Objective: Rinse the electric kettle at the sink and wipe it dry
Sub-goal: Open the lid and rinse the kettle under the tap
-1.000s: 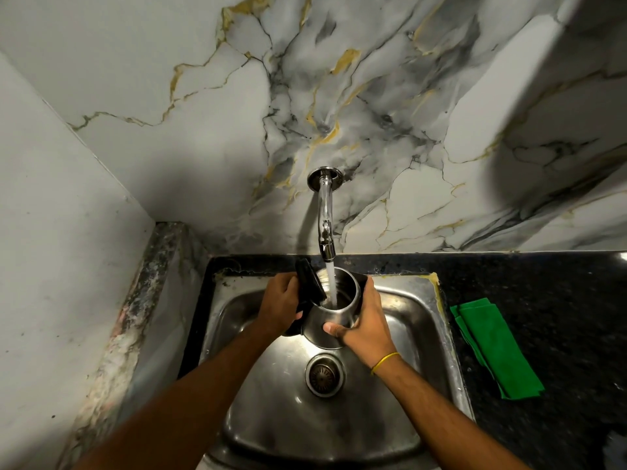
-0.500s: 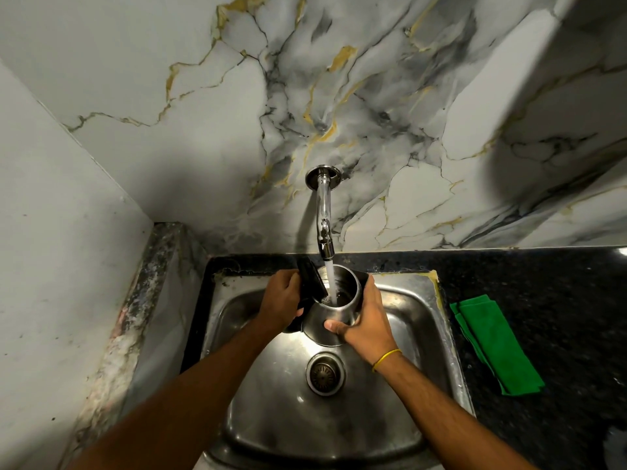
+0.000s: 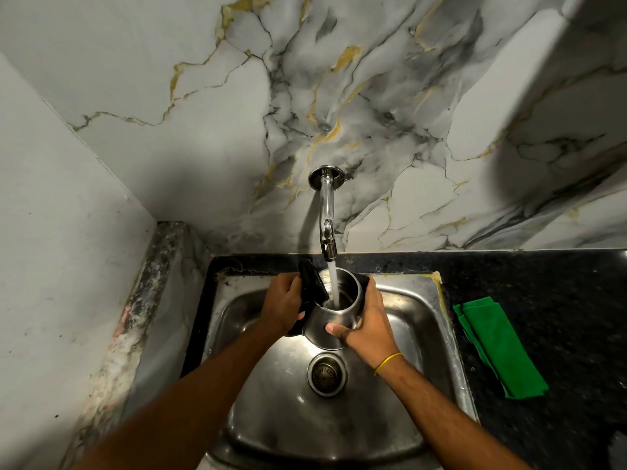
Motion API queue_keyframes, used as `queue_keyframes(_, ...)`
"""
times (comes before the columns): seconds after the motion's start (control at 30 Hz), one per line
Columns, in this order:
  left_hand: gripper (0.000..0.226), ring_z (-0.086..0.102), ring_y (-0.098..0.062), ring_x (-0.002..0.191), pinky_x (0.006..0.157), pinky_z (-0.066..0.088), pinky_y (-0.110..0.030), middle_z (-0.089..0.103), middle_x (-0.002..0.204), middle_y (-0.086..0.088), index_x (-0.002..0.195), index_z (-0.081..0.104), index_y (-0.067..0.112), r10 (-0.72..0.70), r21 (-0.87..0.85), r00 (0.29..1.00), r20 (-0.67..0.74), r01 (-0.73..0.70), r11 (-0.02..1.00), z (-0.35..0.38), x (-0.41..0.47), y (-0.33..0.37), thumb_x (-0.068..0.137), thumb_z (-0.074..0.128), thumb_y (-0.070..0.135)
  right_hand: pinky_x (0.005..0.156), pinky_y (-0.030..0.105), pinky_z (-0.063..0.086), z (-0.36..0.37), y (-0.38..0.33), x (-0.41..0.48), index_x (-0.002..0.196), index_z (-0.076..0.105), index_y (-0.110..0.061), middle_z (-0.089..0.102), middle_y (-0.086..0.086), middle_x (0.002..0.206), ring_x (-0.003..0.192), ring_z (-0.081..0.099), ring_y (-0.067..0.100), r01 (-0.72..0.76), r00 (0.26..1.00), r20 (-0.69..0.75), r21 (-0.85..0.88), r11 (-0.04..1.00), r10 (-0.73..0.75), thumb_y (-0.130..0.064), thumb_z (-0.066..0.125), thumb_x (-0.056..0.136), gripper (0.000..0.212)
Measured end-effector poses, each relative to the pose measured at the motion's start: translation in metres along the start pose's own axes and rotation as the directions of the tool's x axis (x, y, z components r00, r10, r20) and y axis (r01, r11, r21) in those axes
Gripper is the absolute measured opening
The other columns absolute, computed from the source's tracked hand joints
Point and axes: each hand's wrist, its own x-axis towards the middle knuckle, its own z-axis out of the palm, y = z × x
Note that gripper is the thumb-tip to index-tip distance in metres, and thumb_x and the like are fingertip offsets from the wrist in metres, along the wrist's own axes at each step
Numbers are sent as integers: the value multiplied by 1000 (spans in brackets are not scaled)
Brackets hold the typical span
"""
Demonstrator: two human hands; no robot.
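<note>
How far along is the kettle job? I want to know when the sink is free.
Early. Done: the kettle is over the sink with its lid open. In hand: tap water runs into it while the left hand grips the handle side and the right hand steadies the body. Left: emptying it and wiping it; the green cloth lies folded on the counter.

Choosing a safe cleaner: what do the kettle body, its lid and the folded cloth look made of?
Kettle body: likely stainless steel, shiny, reflective. Lid: seemingly black plastic, dull. Cloth: green fabric, matte, maybe microfibre.
</note>
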Motion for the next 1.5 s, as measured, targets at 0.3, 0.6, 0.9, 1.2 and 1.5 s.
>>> queue_keyframes(0.3, 37, 54, -14, 48, 47, 37, -30, 57, 53, 6, 63, 58, 23, 15, -23, 1000, 4, -15, 1000, 1, -2, 2, 95, 42, 34, 115, 26, 40, 0, 1, -1, 160, 23, -25, 44, -4, 154, 139, 47, 12, -24, 1000, -2, -13, 1000, 24, -26, 99, 55, 130)
queue_keyframes(0.6, 43, 53, -18, 47, 47, 37, -31, 55, 49, 5, 58, 61, 28, 2, -6, 1000, -2, -2, 1000, 0, 0, 1, 95, 42, 37, 120, 28, 36, 0, -2, 0, 164, 14, -21, 36, -4, 161, 145, 39, 10, -59, 998, 6, -11, 998, 59, -27, 99, 57, 137)
queue_keyframes(0.9, 42, 50, -13, 42, 45, 36, -29, 53, 44, 6, 56, 58, 25, 5, -7, 1000, -27, -6, 1000, -1, -2, 5, 93, 42, 34, 117, 40, 45, 2, -4, -2, 157, 26, -26, 47, -5, 151, 138, 50, 15, -37, 999, -2, -23, 999, 37, -34, 96, 50, 128)
queue_keyframes(1.2, 41, 53, -5, 44, 45, 36, -21, 54, 49, 8, 61, 56, 22, 13, 17, 999, -34, -12, 1000, 0, -8, 12, 100, 43, 26, 115, 31, 43, 0, -6, -4, 157, 28, -26, 48, -4, 149, 136, 51, 13, -21, 1000, -3, -14, 1000, 21, -26, 99, 53, 126)
queue_keyframes(1.5, 42, 55, -11, 51, 46, 36, -24, 56, 59, 1, 67, 57, 18, -38, 38, 999, -18, 39, 999, 0, -7, 9, 106, 41, 11, 118, 43, 46, 0, -4, -4, 157, 27, -28, 46, -4, 153, 140, 50, 15, -34, 999, 3, -22, 999, 35, -43, 95, 48, 130)
